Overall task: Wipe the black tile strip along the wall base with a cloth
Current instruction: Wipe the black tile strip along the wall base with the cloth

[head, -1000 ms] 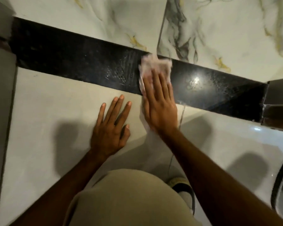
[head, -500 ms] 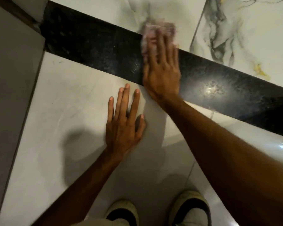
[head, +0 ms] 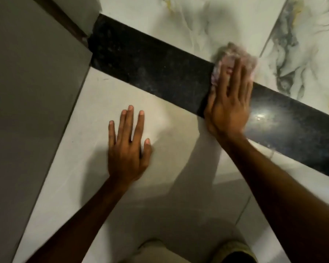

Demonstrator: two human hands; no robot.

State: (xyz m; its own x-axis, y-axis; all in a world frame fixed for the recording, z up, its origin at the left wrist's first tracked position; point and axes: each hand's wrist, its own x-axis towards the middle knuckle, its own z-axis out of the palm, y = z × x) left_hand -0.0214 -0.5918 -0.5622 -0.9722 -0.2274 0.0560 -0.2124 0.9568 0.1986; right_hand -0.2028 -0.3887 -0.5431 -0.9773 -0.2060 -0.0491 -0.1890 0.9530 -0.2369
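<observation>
The black tile strip (head: 150,67) runs diagonally along the base of the marble-patterned wall, from the upper left down to the right edge. My right hand (head: 230,103) lies flat across the strip and presses a pale pinkish cloth (head: 224,59) against it; the cloth pokes out beyond my fingertips and onto the wall. My left hand (head: 127,147) rests palm down on the light floor tile, fingers spread, holding nothing, well to the left of the cloth.
A grey panel (head: 30,111) with a dark frame (head: 68,27) stands at the left, meeting the strip's left end. The marble wall (head: 198,21) rises behind the strip. My shoes (head: 235,251) show at the bottom edge on the glossy floor (head: 160,205).
The view has shifted left, so the grey panel fills more of the frame. My right hand keeps the cloth on the strip, sliding it along; my left hand stays planted on the floor.
</observation>
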